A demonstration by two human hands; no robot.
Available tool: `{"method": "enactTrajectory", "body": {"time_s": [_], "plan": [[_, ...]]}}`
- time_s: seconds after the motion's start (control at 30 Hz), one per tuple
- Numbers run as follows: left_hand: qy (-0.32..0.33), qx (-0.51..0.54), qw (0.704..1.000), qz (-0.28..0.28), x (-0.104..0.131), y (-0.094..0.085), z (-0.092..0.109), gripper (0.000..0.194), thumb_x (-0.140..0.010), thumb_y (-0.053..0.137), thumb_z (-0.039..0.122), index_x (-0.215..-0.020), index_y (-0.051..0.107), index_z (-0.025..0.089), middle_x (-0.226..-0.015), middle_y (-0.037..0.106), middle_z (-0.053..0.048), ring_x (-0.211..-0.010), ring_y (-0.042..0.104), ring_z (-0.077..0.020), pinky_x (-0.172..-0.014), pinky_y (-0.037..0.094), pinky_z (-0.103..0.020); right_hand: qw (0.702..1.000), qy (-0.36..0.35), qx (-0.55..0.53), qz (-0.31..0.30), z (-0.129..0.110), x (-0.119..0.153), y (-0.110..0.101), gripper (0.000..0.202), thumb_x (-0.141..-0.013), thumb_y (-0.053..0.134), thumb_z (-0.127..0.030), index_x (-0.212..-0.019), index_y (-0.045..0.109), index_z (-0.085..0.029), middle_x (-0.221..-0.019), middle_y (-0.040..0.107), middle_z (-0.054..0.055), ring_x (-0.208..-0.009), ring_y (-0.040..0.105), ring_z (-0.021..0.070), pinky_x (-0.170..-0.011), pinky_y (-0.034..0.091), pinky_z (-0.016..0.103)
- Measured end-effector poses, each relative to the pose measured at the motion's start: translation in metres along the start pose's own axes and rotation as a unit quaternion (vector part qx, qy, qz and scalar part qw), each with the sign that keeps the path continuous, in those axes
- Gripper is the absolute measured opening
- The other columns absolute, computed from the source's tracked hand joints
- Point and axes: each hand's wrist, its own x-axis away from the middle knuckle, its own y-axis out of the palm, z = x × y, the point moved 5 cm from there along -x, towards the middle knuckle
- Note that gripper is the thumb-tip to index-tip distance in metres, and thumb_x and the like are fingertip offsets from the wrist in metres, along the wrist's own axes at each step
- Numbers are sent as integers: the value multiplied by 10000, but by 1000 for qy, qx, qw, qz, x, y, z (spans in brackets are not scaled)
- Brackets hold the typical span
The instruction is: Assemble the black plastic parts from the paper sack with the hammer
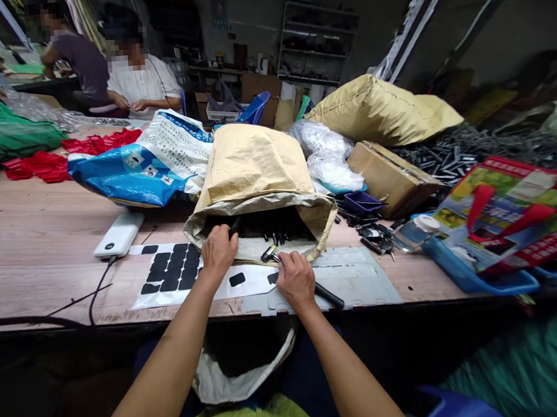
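Observation:
My left hand (pixel 218 248) is closed on a small black part (pixel 234 227) at the left of the mouth of an open yellowish woven sack (pixel 260 158). Inside that sack lie several dark slender parts (pixel 275 236), mostly in shadow. My right hand (pixel 296 279) is wrapped round a small hammer (pixel 330 296); its metal head points up left, close to the sack's lower lip, and its black handle sticks out below right. Under my hands lies a white sheet with black rounded stickers (pixel 172 268), partly covered by my left wrist. A grey plate (pixel 361 273) lies beneath the hammer.
A white power bank (pixel 119 235) with a cable lies left. Behind it are a blue-white bag (pixel 140 165) and red pieces (pixel 44 166). At right stand a cardboard box (pixel 392 177), a jar (pixel 416 231) and a blue tray (pixel 487 282). Two people sit beyond the table.

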Motion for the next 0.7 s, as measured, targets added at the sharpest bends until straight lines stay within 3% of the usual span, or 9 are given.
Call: {"method": "enactTrajectory", "body": {"time_s": [0.1,0.23,0.53,0.7], "plan": [[144,92,985,-26,45,3,6,194,-906,607,346,-1034,681,220,-1012,678,-78,-998,623,-245,-892,475,-344,1000,4,-2,2,0,0,0,235,-919,571,-197,-1134,662,-223,-969,585,69,-922,470,236,-807,327,320],[194,157,962,-110,78,22,-1,148,-849,702,334,-945,712,223,-936,671,-41,-943,595,-219,-851,460,-327,1000,6,-1,5,0,1,0,235,-920,576,-197,-1137,664,-221,-969,594,68,-918,472,235,-800,321,318],[180,179,961,-112,77,32,-9,198,-808,740,318,-988,736,235,-927,652,-29,-949,583,-217,-850,436,-328,1000,7,-9,-3,1,-1,-1,247,-933,561,-163,-1134,690,-228,-960,623,61,-901,499,222,-791,349,312],[173,174,962,-119,77,32,-9,188,-814,735,321,-982,740,238,-916,652,-22,-937,574,-212,-848,432,-324,993,3,-119,27,-6,4,-20,303,-966,477,-172,-1185,683,-210,-984,651,72,-955,558,222,-881,423,317]]}}
